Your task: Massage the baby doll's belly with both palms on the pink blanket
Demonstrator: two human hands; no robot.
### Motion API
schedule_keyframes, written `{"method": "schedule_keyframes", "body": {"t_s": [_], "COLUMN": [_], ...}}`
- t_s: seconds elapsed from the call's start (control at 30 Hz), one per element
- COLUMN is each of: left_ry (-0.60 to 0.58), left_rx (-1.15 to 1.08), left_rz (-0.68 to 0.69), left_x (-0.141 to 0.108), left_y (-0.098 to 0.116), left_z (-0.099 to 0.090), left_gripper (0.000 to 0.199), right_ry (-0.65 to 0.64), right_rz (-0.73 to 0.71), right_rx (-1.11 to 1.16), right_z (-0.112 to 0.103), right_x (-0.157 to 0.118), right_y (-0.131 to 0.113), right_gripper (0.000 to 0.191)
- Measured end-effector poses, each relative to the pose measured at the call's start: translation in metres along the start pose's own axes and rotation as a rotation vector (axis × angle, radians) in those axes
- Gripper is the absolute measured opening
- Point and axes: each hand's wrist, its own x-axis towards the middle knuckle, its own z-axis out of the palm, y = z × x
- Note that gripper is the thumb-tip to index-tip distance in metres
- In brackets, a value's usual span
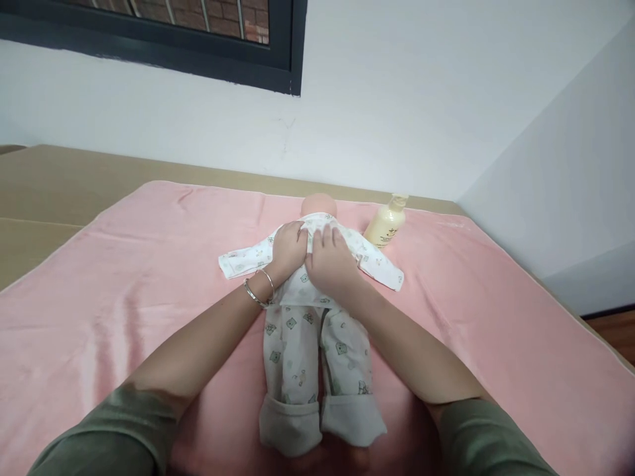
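A baby doll (319,203) lies on a pink blanket, its bald head away from me and no face showing. It has on a white top (302,287) with small green prints, sleeves spread to both sides, and matching trousers (300,350) with wide turned-up cuffs. On the upper left of the top rests my left hand (290,250), with a bangle at the wrist; its fingers bend down and are mostly hidden. Close beside it, my right hand (332,261) lies on the top with fingers stretched forward and slightly apart.
A pale yellow pump bottle (384,225) stands on the blanket behind the doll's right-side sleeve. The pink blanket (173,244) covers a tan surface (64,178), which meets a white wall. A dark-framed window (282,39) is above at left.
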Motion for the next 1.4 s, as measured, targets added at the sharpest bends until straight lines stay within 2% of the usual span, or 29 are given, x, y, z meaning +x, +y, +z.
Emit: {"method": "schedule_keyframes", "body": {"t_s": [0.07, 0.13, 0.2, 0.3, 0.4, 0.53, 0.6, 0.7, 0.8, 0.87, 0.93, 1.0, 1.1, 1.17, 1.23, 1.4], "left_ry": [-0.003, -0.002, 0.010, 0.027, 0.021, 0.006, 0.003, 0.005, 0.039, 0.055, 0.048, 0.023, -0.047, -0.096, -0.101, -0.043], "left_rx": [-0.012, -0.005, 0.016, 0.030, 0.020, 0.046, 0.075, 0.151, 0.257, 0.304, 0.318, 0.320, 0.290, 0.274, 0.311, 0.442], "left_rz": [-0.002, 0.009, 0.017, 0.006, 0.007, -0.004, -0.006, 0.024, 0.113, 0.167, 0.167, 0.106, -0.012, -0.051, -0.026, 0.169], "left_x": [0.000, 0.000, 0.000, -0.001, -0.002, -0.002, -0.003, -0.005, -0.011, -0.014, -0.015, -0.012, -0.003, 0.001, -0.001, -0.022], "left_y": [-0.001, -0.001, 0.001, 0.003, 0.006, 0.007, 0.008, 0.012, 0.021, 0.027, 0.030, 0.029, 0.022, 0.021, 0.025, 0.048], "left_z": [0.000, -0.001, -0.001, 0.000, -0.001, -0.004, -0.006, -0.007, -0.004, -0.001, 0.002, 0.001, -0.004, -0.008, -0.008, -0.001], "left_gripper": [0.038, 0.039, 0.039, 0.039, 0.038, 0.034, 0.033, 0.033, 0.034, 0.036, 0.038, 0.037, 0.033, 0.034, 0.034, 0.036], "right_ry": [-0.001, -0.030, -0.050, -0.027, 0.010, 0.002, -0.017, -0.011, 0.013, 0.010, -0.007, -0.026, -0.027, -0.001, 0.023, 0.014], "right_rz": [-0.130, -0.180, -0.122, 0.092, 0.176, 0.002, -0.050, -0.018, 0.105, 0.148, 0.168, 0.177, 0.089, 0.013, -0.001, 0.082], "right_rx": [0.020, 0.091, 0.173, 0.219, 0.112, 0.005, 0.035, 0.147, 0.277, 0.323, 0.291, 0.205, 0.078, 0.039, 0.056, 0.232], "right_z": [0.002, 0.002, 0.000, -0.001, -0.001, 0.001, 0.002, 0.005, 0.006, 0.005, 0.000, -0.005, -0.011, -0.011, -0.007, 0.001], "right_x": [0.000, 0.010, 0.026, 0.040, 0.030, 0.003, 0.001, 0.018, 0.039, 0.046, 0.043, 0.033, 0.015, 0.010, 0.014, 0.041], "right_y": [-0.001, 0.012, 0.034, 0.054, 0.041, 0.002, -0.002, 0.020, 0.052, 0.062, 0.060, 0.047, 0.025, 0.018, 0.023, 0.057], "right_gripper": [0.062, 0.060, 0.059, 0.063, 0.062, 0.062, 0.061, 0.060, 0.061, 0.058, 0.054, 0.055, 0.058, 0.057, 0.053, 0.048]}}
